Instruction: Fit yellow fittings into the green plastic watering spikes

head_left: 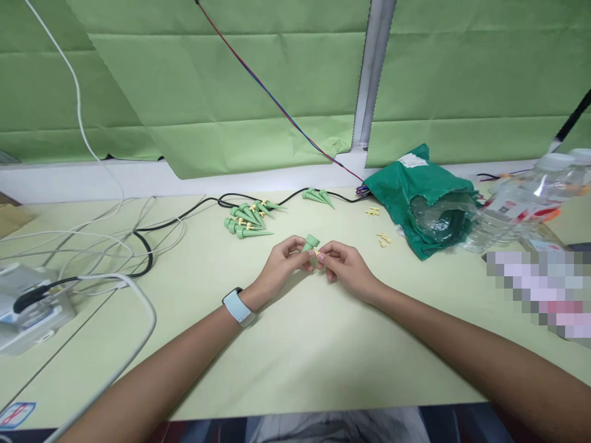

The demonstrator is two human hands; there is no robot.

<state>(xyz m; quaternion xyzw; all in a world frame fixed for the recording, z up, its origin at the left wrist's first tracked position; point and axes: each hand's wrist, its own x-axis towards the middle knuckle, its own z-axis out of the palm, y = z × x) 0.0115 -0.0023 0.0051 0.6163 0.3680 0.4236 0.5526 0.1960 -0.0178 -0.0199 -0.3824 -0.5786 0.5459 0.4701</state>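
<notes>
My left hand point(287, 261), with a pale blue watch band on its wrist, is closed around a green plant watering spike point(311, 242) whose wide threaded end points up. Right beside it, my right hand point(344, 266) pinches a small yellow valve point(316, 253) against the spike's side; the fingers cover most of it. Whether the valve sits in the spike cannot be made out. Beyond my left hand lies a pile of green spikes point(249, 215), several with yellow valves on them. More green spikes point(317, 196) rest farther back, and loose yellow valves point(383, 239) lie to the right.
A torn green plastic bag point(401, 191) stands at the back right beside clear plastic bottles point(517, 203). Black cable point(221, 199) runs along the back of the table point(295, 351). White cables and a power strip point(32, 307) occupy the left side.
</notes>
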